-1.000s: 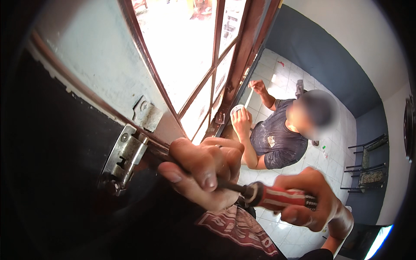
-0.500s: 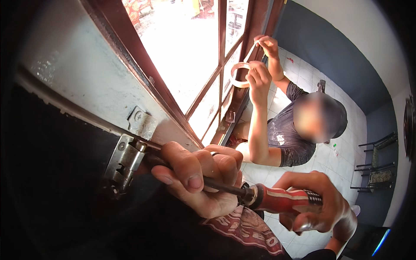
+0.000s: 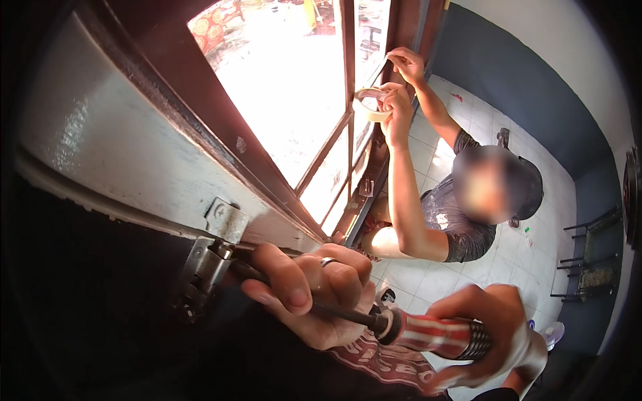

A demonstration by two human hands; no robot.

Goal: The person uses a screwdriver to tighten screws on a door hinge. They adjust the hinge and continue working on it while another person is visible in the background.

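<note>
A screwdriver (image 3: 431, 334) with a red handle and dark shaft points left toward a metal barrel bolt latch (image 3: 206, 266). My left hand (image 3: 324, 287), a ring on one finger, is wrapped round its shaft close to the latch. On the back end of the handle, my right hand (image 3: 505, 331) is closed and partly smeared by motion. The latch has one plate on the white frame (image 3: 150, 180) and its other part on a dark surface. My left fingers hide the screwdriver's tip, so its contact with the latch cannot be made out.
Beyond my hands, a co-worker (image 3: 448, 214) holds a roll of pale tape (image 3: 376, 115) against a brown glazed window frame (image 3: 321, 150). Dark chairs (image 3: 592, 257) stand by the grey wall (image 3: 521, 100) at right. White tiles (image 3: 428, 284) cover the floor.
The view has shifted slightly, so the latch sits a little lower and further right. My right hand has turned on the handle. The co-worker's tape hand has moved up toward the window.
</note>
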